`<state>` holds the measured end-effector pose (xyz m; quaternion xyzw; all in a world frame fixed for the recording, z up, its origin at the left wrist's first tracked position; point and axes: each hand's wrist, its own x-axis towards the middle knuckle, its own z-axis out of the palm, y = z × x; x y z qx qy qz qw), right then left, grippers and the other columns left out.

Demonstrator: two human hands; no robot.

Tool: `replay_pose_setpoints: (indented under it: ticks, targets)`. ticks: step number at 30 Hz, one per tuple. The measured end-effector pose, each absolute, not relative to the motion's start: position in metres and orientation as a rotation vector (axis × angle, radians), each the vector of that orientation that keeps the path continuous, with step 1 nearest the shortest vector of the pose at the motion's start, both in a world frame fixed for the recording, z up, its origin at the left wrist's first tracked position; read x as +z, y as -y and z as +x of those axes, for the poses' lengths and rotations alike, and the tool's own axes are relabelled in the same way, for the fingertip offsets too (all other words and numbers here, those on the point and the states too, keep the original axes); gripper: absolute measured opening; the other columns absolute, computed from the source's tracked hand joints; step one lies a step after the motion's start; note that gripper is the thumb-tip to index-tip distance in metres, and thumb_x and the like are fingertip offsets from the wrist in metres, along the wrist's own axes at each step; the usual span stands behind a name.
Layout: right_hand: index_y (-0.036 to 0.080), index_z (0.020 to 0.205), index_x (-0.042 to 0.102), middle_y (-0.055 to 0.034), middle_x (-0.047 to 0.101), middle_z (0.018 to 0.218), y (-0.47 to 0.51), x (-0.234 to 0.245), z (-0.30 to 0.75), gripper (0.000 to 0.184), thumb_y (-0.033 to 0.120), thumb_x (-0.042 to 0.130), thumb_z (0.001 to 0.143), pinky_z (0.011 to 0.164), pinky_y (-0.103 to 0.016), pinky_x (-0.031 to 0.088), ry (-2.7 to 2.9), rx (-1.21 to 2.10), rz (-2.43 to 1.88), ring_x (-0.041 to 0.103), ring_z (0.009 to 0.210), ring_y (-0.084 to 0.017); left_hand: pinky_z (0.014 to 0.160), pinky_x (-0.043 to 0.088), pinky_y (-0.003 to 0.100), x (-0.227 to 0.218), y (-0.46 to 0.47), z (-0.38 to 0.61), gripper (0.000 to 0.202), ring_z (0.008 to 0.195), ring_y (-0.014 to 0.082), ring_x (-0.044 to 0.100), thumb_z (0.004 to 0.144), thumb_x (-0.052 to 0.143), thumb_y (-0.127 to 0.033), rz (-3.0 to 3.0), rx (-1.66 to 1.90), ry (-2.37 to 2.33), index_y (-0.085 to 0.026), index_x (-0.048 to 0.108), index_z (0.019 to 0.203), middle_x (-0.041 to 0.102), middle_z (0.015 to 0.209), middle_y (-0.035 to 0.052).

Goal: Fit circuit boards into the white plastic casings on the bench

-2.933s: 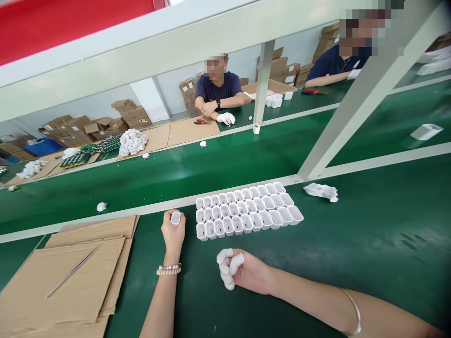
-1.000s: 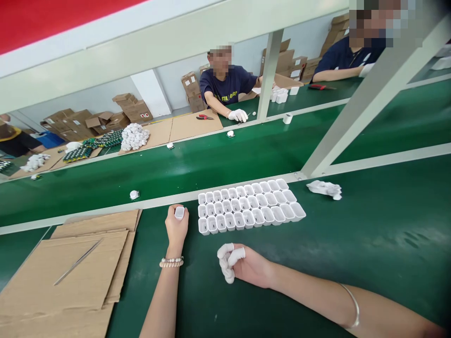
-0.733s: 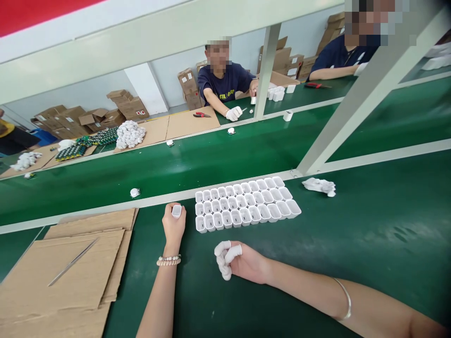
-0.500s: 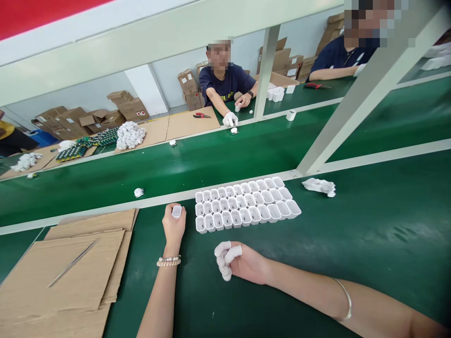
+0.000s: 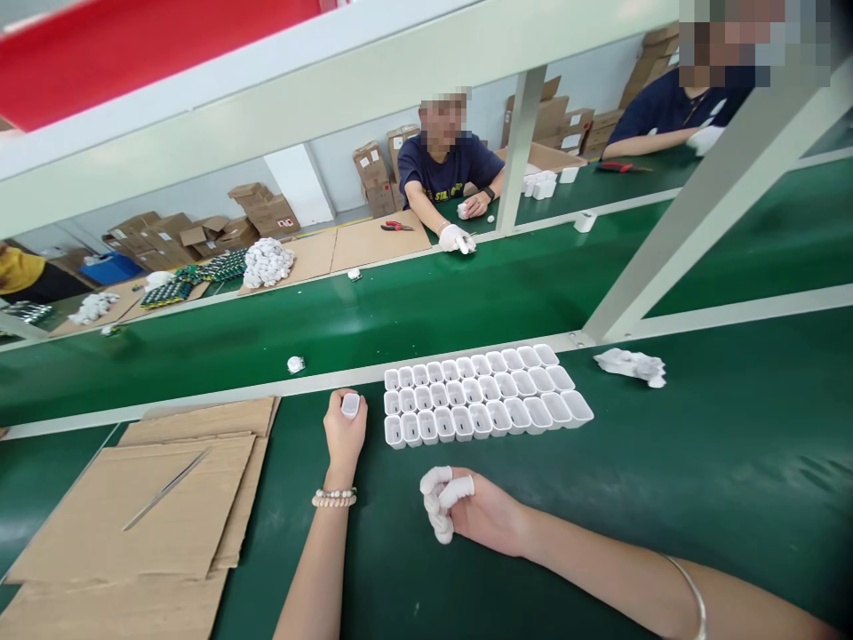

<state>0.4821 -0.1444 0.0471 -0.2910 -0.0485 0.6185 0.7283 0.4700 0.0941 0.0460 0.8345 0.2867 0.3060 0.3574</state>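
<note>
My left hand (image 5: 345, 433) is closed around a small white plastic housing (image 5: 350, 406), its open end facing up, just left of the rows of housings. Three rows of matching white open-topped housings (image 5: 480, 416) stand on the green table; small dark slots show inside many of them. Below these rows is my right hand (image 5: 457, 507), palm turned inward, white finger cots on its fingers. Its fingers are curled together with the thumb against them; whatever they may hold is hidden.
Flattened cardboard (image 5: 133, 507) lies at left with metal tweezers (image 5: 166, 489) on it. A crumpled white glove (image 5: 632, 365) rests at right. Beyond the rail, a green conveyor (image 5: 400, 307) carries small white parts (image 5: 296, 364). A slanted metal post (image 5: 693, 178) rises at right. Two co-workers sit opposite.
The view has shifted, so everything sits further right and slightly lower. Both my hands keep their pose. The co-worker's gloved hand now covers the part it was near on the conveyor edge.
</note>
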Motion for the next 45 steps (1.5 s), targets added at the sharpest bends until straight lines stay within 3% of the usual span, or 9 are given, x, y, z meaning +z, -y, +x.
replay_pose_setpoints:
  ticks: [38,45]
  targets:
    - [0.014,0.076,0.064,-0.0003,0.061,0.066,0.141,0.045,0.481,0.019,0.009,0.057,0.059,0.055,-0.029,0.044,0.135,1.341,-0.682,0.055,0.052,-0.013,0.061,0.045,0.026,0.045,-0.095,0.469,0.014,0.063,0.0162,0.059,0.078,0.057,-0.034,2.169,0.765,-0.712,-0.021,0.055,0.085,0.063,0.073,0.0004]
    - [0.014,0.085,0.062,-0.0047,0.062,0.079,0.15,0.068,0.467,0.017,0.025,0.064,0.073,0.057,-0.028,0.043,0.507,1.234,-1.059,0.059,0.057,-0.014,0.061,0.044,0.027,0.04,-0.098,0.469,0.011,0.064,0.0174,0.06,0.078,0.055,-0.031,2.115,0.801,-0.707,-0.021,0.055,0.084,0.064,0.074,0.0015]
